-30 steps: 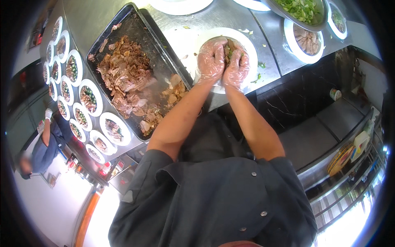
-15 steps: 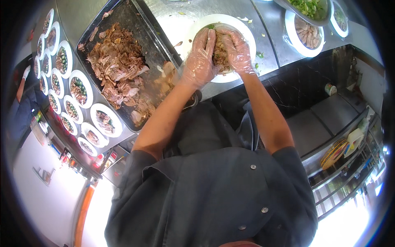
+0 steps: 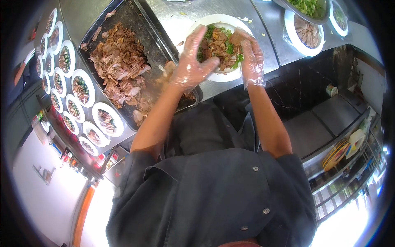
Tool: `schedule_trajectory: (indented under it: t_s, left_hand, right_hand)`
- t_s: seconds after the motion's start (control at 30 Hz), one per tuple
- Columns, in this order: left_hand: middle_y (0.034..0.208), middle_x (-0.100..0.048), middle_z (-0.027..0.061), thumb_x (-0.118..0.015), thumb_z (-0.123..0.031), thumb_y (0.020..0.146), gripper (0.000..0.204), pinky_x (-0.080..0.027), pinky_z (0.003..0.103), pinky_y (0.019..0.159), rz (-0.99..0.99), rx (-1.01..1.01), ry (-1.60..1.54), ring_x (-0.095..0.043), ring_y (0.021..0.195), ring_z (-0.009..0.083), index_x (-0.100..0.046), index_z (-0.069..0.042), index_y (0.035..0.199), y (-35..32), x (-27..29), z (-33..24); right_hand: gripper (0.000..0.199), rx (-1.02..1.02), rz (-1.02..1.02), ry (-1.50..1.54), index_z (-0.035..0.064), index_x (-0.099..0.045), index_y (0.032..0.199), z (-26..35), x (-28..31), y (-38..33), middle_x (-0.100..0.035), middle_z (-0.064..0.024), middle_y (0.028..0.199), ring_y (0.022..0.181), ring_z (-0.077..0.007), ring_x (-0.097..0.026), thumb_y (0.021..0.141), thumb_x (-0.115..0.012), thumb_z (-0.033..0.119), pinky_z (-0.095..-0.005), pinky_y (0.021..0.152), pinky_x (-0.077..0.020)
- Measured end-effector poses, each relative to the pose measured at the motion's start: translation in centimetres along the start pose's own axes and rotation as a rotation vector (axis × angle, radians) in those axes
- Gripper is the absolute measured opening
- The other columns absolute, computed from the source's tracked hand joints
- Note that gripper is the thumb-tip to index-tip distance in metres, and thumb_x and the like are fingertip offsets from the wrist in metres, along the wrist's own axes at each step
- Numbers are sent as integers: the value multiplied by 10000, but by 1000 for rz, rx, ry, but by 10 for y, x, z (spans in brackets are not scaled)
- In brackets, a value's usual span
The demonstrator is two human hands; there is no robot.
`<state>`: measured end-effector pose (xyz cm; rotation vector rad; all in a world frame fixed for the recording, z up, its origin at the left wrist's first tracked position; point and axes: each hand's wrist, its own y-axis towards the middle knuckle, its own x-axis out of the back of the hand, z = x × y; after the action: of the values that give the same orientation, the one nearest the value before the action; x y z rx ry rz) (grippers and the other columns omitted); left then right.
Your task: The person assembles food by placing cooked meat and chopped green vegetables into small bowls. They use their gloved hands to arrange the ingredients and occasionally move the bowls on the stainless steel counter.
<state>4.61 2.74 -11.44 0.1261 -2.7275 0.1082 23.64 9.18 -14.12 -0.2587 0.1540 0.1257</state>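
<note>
A wide white plate (image 3: 225, 77) carries chopped brown meat (image 3: 220, 46) mixed with green leaves (image 3: 237, 61). My left hand (image 3: 192, 61), in a clear plastic glove, is raised at the plate's left side with thumb and fingers spread, holding nothing. On the opposite side my right hand (image 3: 252, 59), gloved the same way, has its fingers stretched along the food's edge. A piece of meat lies against its fingertips; I cannot tell if they touch it. To the left, a dark metal tray (image 3: 158, 31) contains a heap of shredded cooked meat (image 3: 119, 61).
Several filled white plates (image 3: 108, 120) crowd the counter's left end. At the right stand a plate of sliced meat (image 3: 307, 33) and a metal bowl of chopped greens (image 3: 306, 7). Another person's gloved hand (image 3: 30, 56) shows at the far left. Scraps lie on the steel counter (image 3: 267, 53).
My hands have lifted and parted from over the food, left hand leftward and right hand rightward. The meat and leaves between them are now uncovered. The other person's hand has shifted slightly.
</note>
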Motion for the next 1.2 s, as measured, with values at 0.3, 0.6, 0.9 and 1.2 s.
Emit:
schedule_trajectory:
  t_s: [0.3, 0.6, 0.9, 1.2]
  left_hand:
    - [1311, -713, 293, -638, -202, 1060, 368, -500, 536, 1125, -592, -34, 155, -661, 1228, 483, -705, 11, 1352, 38, -87, 38]
    - [1344, -693, 295, -667, -289, 1012, 426, -470, 561, 1141, -501, 24, 168, -642, 1247, 489, -721, -21, 1338, 39, -79, 28]
    - [1245, -733, 252, -673, -269, 1017, 331, -499, 568, 1079, -388, -93, 107, -669, 1169, 474, -751, -25, 1227, 49, -66, 39]
    - [1260, -739, 241, -590, -210, 1122, 275, -544, 485, 1068, -384, -59, -100, -715, 1155, 409, -741, -13, 1240, 39, -47, 20]
  right_hand:
    - [268, 172, -163, -508, 18, -729, 1311, -53, -31, 13, -749, -158, 1321, 1242, -272, -680, 1132, -578, 146, -406, 1120, -503]
    - [332, 168, -105, -523, 23, -741, 1287, -46, -24, 25, -744, -236, 1256, 1173, -416, -689, 1092, -586, 243, -498, 1069, -506]
    - [310, 475, -5, -770, 36, -729, 1296, -45, -21, 37, -736, -255, 1262, 1181, -458, -679, 1102, -563, 210, -523, 1089, -498]
    - [343, 165, 63, -557, 30, -717, 1344, -22, -15, 32, -748, -229, 1260, 1202, -412, -694, 1118, -593, 256, -501, 1084, -516]
